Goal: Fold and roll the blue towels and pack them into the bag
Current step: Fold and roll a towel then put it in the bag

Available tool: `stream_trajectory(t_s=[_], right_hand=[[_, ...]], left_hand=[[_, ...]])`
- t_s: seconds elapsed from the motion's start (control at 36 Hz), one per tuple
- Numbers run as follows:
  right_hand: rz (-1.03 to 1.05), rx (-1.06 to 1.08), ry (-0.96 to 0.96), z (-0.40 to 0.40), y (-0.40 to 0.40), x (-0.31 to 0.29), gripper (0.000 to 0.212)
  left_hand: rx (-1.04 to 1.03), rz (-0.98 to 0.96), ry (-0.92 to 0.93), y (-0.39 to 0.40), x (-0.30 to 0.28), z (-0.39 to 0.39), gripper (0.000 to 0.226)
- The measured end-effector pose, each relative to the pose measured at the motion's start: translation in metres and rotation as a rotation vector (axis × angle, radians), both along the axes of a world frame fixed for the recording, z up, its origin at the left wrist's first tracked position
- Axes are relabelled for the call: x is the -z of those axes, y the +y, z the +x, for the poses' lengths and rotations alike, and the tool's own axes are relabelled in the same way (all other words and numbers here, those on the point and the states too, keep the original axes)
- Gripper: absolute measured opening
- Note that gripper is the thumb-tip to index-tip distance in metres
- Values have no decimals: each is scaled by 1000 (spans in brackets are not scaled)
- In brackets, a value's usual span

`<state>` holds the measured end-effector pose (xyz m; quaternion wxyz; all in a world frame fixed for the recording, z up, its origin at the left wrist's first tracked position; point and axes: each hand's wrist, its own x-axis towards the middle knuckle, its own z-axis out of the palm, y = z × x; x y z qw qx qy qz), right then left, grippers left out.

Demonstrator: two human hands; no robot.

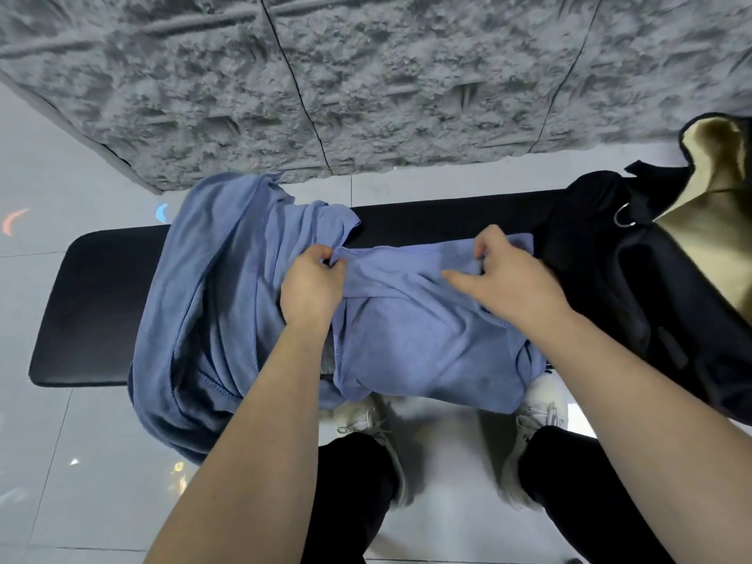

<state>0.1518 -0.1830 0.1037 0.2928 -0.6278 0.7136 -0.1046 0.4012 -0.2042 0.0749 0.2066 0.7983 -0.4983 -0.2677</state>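
Towels are lying in two blue heaps on the black tabletop (101,278). The left hand (313,278) is pinching the far left corner of the nearer blue towel (423,339) with curled fingers. The right hand (508,274) is gripping the far edge of the same towel, with the thumb and some fingers curled on the cloth and the index finger pointing left over it. This towel is lying across the middle of the tabletop, and its near edge is hanging over the front side. The second blue towel (211,303) is lying crumpled just to the left, touching the first one and hanging down over the front edge toward the floor (81,462).

One black bag (635,287) with a tan lining is standing open at the right end of the tabletop, just beside the right hand. One metal ring (624,217) is showing on it.

The floor is made of pale glossy tiles. Behind the tabletop, a rough grey wall (366,75) of large panels is rising. Two white shoes (537,409) and dark trouser legs are showing under the towel.
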Motion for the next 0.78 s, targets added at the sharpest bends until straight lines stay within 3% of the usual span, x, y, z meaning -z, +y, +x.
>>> stream_trajectory(t_s=[0.11, 0.28, 0.44, 0.53, 0.61, 0.69, 0.78], right_hand=[[7, -102, 130, -2, 2, 7, 27], [34, -47, 85, -12, 0, 10, 29], [-80, 233, -396, -14, -3, 12, 21], [-72, 318, -502, -18, -7, 7, 34], [-23, 279, -452, -24, -6, 7, 42], [-40, 236, -306, -30, -5, 9, 32], [-17, 225, -244, -33, -6, 5, 13]], left_hand=[[49, -15, -64, 1, 3, 2, 13], [59, -59, -53, 0, 4, -2, 14], [19, -54, 55, -1, 5, -5, 5], [-31, -98, 130, -2, 1, -8, 11], [-81, -154, 209, -5, -6, -12, 10], [-88, -168, 325, -5, -11, -17, 9], [-67, -200, 374, -4, -12, -23, 27]])
